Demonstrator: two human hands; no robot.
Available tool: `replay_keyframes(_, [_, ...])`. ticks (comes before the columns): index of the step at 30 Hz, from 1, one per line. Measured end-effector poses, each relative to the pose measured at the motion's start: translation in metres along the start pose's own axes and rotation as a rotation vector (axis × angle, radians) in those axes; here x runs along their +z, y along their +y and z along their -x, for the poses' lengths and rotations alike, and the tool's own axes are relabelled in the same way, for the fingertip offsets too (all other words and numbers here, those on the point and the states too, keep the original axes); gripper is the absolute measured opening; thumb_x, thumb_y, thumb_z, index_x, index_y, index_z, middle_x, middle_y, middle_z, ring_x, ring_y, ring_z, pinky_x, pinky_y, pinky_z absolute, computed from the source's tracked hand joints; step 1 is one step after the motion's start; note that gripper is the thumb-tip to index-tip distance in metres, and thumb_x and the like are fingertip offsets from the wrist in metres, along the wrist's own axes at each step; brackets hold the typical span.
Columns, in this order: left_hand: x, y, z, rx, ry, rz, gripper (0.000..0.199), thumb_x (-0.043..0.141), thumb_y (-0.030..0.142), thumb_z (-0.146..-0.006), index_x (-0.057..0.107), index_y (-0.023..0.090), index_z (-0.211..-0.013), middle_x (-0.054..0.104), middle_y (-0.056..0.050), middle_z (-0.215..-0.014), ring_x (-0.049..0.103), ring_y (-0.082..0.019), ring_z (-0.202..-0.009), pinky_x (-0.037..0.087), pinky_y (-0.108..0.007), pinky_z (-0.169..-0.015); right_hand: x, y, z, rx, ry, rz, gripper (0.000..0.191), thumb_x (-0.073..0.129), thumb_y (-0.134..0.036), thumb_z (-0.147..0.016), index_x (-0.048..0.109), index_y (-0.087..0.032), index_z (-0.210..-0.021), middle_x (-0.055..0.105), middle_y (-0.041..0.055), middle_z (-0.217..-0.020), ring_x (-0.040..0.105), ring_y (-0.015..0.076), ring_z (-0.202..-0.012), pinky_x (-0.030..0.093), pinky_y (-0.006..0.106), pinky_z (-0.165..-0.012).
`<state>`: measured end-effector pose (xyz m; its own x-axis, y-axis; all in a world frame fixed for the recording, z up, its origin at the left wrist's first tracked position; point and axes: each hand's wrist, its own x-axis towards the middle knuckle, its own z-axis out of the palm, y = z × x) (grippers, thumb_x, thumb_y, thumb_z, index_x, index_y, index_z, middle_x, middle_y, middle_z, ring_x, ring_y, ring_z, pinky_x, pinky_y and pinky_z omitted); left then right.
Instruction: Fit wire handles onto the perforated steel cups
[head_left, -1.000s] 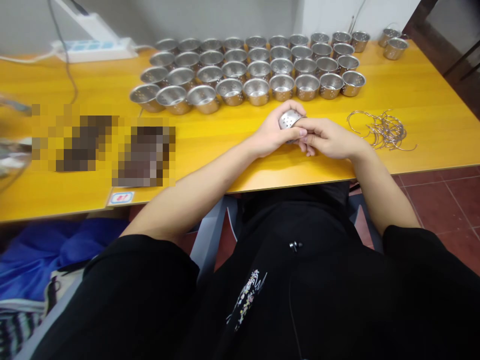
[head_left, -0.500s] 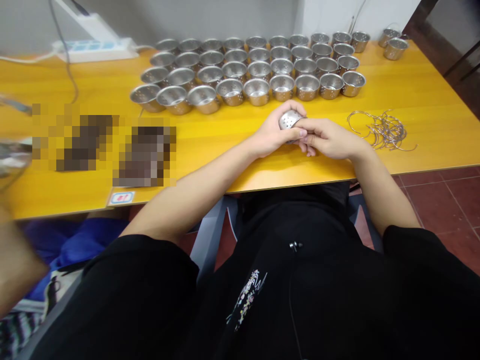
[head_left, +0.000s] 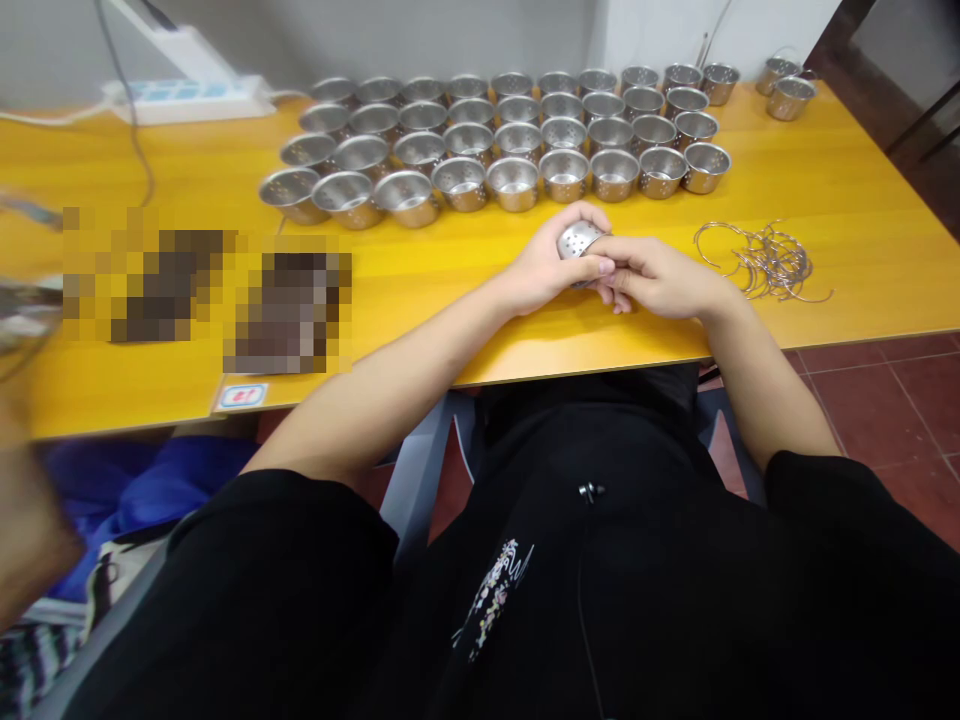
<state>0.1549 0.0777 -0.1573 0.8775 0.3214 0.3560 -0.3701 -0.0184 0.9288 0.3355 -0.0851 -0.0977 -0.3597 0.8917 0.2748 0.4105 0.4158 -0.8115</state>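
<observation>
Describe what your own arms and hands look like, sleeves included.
Both arms are bare below loose black short sleeves, the left sleeve and the right sleeve. The left hand and right hand wear no gloves, and no watch or bracelet shows at the wrists. The black top has a small multicoloured print.

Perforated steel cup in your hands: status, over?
Left hand cupping the perforated steel cup, right hand pressing fingers on it. Wire rings right of the hands, rows of steel cups ahead, neither touching.
</observation>
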Motion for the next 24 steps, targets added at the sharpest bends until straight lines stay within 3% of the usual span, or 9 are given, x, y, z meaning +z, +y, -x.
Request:
replay_keyframes(10, [-0.002, -0.004, -0.001, 0.013, 0.002, -0.037, 0.094, 0.122, 0.08, -0.079, 0.062, 0.028, -0.131, 0.071, 0.007, -0.094, 0.08, -0.015, -0.069, 0.062, -0.027, -0.068, -0.001, 0.003, 0.001, -0.004, 0.003, -0.025, 0.01, 0.073, -0.019, -0.125, 0.074, -0.022, -0.115, 0.08, -0.0009, -0.096, 0.069, 0.0117, -0.073, 0.059, 0.025, -0.076])
replay_keyframes(14, [-0.002, -0.003, 0.0, 0.003, -0.011, -0.014, 0.094, 0.123, 0.075, -0.081, 0.061, 0.027, -0.133, 0.073, 0.007, -0.093, 0.082, -0.017, -0.07, 0.063, -0.028, -0.069, -0.001, 0.002, 0.002, -0.014, -0.006, -0.021, 0.014, 0.072, -0.022, -0.128, 0.074, -0.022, -0.114, 0.082, 0.0008, -0.098, 0.069, 0.0118, -0.072, 0.059, 0.026, -0.075])
replay_keyframes(18, [0.002, 0.002, 0.002, -0.009, -0.044, 0.005, 0.098, 0.122, 0.082, -0.079, 0.058, 0.029, -0.132, 0.077, 0.008, -0.091, 0.082, -0.016, -0.065, 0.062, -0.027, -0.066, -0.001, 0.004, 0.002, -0.025, -0.014, -0.04, 0.012, 0.073, -0.025, -0.129, 0.074, -0.022, -0.118, 0.082, 0.0006, -0.1, 0.07, 0.0117, -0.073, 0.059, 0.026, -0.076])
replay_keyframes(24, [0.005, 0.008, 0.003, -0.008, -0.006, 0.02, 0.094, 0.123, 0.079, -0.079, 0.06, 0.028, -0.127, 0.071, 0.009, -0.092, 0.08, -0.013, -0.069, 0.061, -0.025, -0.067, 0.0, 0.009, 0.002, -0.03, -0.02, -0.049, 0.008, 0.073, -0.016, -0.125, 0.073, -0.021, -0.12, 0.084, 0.0011, -0.102, 0.07, 0.0116, -0.073, 0.058, 0.026, -0.074])
